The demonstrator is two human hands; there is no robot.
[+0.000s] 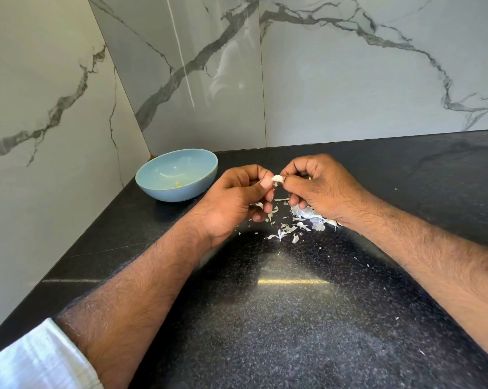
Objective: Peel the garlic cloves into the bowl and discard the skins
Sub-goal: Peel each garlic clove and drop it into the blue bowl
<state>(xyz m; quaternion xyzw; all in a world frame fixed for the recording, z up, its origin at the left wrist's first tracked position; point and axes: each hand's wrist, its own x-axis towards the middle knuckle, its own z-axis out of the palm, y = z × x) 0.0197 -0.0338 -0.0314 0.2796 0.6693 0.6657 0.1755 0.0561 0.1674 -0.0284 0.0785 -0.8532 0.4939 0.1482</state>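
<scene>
Garlic clove (pixel 277 178) is pinched between left hand (pixel 238 196) and right hand (pixel 318 186), fingertips of both curled onto it, above the black counter (pixel 293 318). Skins (pixel 307 217) are scattered beneath. Blue bowl (pixel 178 175) is set well left.

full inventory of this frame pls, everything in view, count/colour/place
Round light-blue ceramic bowl: one, light blue, back left of the counter near the wall corner; a small yellowish bit lies inside, cannot tell what.
White garlic clove: one, white, pinched between both hands above the counter.
Papery garlic skins: many scraps, white, scattered on the counter under and in front of the hands.
Black speckled stone countertop: one, black, fills the lower frame.
Grey-veined marble wall panels: white-grey, behind and left of the counter.
White sleeve: one, bottom left.
Left hand: one, holds the clove.
Right hand: one, pinches the clove.
</scene>
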